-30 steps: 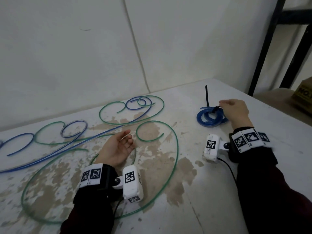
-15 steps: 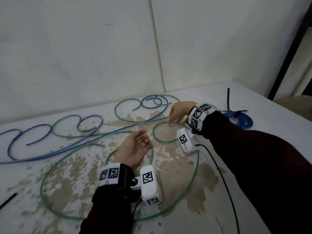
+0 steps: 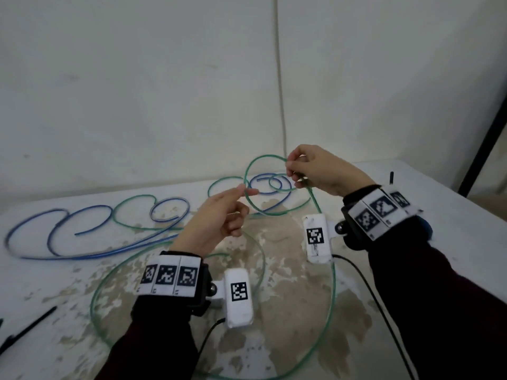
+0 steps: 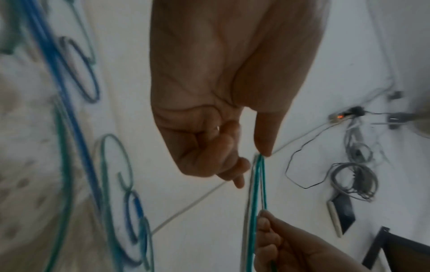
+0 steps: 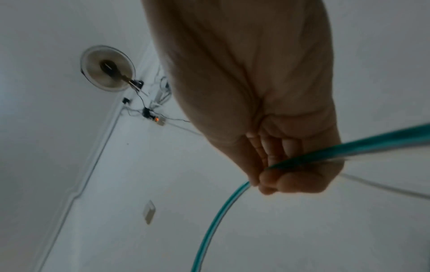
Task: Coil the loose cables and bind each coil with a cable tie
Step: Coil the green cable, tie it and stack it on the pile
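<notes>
A long green cable [image 3: 333, 283] lies in wide loops on the stained table [image 3: 452, 204]. One small loop of it [image 3: 248, 171] is lifted off the surface between both hands. My left hand [image 3: 247, 191] pinches the cable's end between thumb and forefinger; in the left wrist view the thumb tip sits on the green cable [image 4: 256, 180]. My right hand [image 3: 290, 174] grips the same cable a little farther along, fingers curled round the green cable [image 5: 291, 162]. A loose blue cable [image 3: 82, 252] curls over the table's left. A blue coil [image 3: 428, 231] is mostly hidden behind my right wrist, its black tie tail [image 3: 391, 178] upright.
Smaller green and blue curls [image 3: 274, 185] lie at the back against the white wall. Black cable ties [image 3: 30, 323] lie near the front left edge. Black camera leads [image 3: 378, 305] trail from both wrists. A dark frame upright [image 3: 482, 127] stands at the right.
My right hand left the bound blue coil, crossed to the green cable and lifted a loop. My left hand rose from the table and took the cable's end.
</notes>
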The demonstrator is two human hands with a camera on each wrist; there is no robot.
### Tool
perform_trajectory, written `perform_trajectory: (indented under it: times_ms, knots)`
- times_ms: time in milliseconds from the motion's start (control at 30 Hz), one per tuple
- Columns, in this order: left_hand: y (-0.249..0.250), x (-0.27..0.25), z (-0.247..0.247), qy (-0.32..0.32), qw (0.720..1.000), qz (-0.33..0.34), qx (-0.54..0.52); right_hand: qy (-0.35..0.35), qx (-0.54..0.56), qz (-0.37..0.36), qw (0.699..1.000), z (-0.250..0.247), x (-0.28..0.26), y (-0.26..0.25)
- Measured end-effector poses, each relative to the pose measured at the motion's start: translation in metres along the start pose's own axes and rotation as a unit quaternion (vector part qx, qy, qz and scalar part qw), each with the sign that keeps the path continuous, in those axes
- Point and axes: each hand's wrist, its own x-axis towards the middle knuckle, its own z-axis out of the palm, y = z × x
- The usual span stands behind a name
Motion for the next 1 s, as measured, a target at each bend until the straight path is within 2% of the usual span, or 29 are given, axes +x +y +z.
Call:
perform_trajectory:
  times_ms: [133, 300, 433, 600, 667, 733, 867, 1000]
  knots:
    - [0.026, -0.019, -0.010, -0.023, 0.992, 0.085, 0.088, 0.028, 0.084, -0.045, 0.995, 0.012, -0.010, -0.016]
    - [0.049, -0.030, -0.028, 0.051, 0.983, 0.176, 0.017, -0.006, 0.102, -0.088, 0.991, 0.029, -0.020, -0.024]
    - [0.057, -0.035, -0.028, 0.073, 0.973, 0.219, -0.022, -0.044, 0.139, -0.077, 0.986, 0.052, -0.022, -0.030]
    - [0.048, -0.033, -0.015, 0.026, 0.977, 0.202, 0.058, -0.026, 0.224, -0.083, 0.971, 0.071, -0.018, -0.034]
    - [0.045, -0.030, -0.014, 0.026, 0.974, 0.199, 0.110, -0.044, 0.238, -0.083, 0.967, 0.071, -0.019, -0.035]
    - [0.045, -0.029, -0.014, 0.037, 0.974, 0.193, 0.109, -0.075, 0.244, -0.084, 0.963, 0.070, -0.021, -0.035]
    - [0.047, -0.029, -0.016, 0.027, 0.977, 0.194, 0.084, -0.152, 0.137, -0.087, 0.975, 0.073, -0.029, -0.035]
    - [0.045, -0.032, -0.017, -0.017, 0.980, 0.168, 0.106, -0.179, 0.067, -0.094, 0.977, 0.076, -0.035, -0.036]
